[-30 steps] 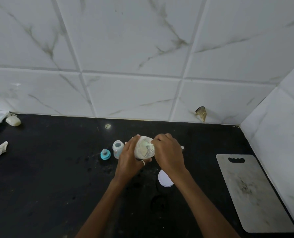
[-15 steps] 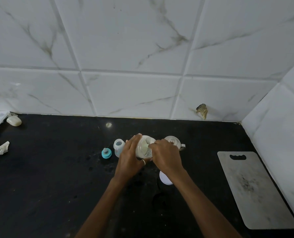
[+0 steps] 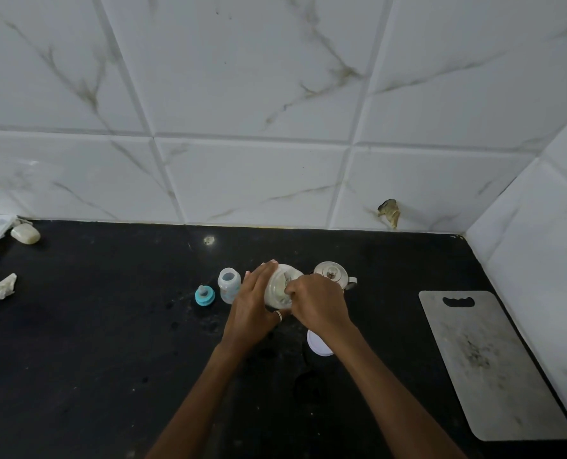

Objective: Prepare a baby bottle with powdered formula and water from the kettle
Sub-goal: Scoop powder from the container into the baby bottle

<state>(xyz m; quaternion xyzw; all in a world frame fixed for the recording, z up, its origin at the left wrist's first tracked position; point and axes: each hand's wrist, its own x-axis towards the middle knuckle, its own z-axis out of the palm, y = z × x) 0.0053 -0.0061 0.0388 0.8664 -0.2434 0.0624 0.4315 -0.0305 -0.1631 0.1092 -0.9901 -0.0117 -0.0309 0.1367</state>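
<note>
**Your left hand (image 3: pixel 250 306) holds the clear jar (image 3: pixel 277 289)**

Its fingers wrap round it and hold it tipped. Your right hand (image 3: pixel 318 303) is at its mouth, fingers curled; what they pinch is hidden. The open baby bottle (image 3: pixel 229 284) stands just left of your left hand, the blue teat ring (image 3: pixel 204 295) beyond. The kettle (image 3: pixel 331 274) sits just behind your right hand, the white lid (image 3: pixel 317 344) below that wrist

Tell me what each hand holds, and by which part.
Left hand grips the jar by its side; right hand pinches a small grey utensil at the jar's mouth.
</note>
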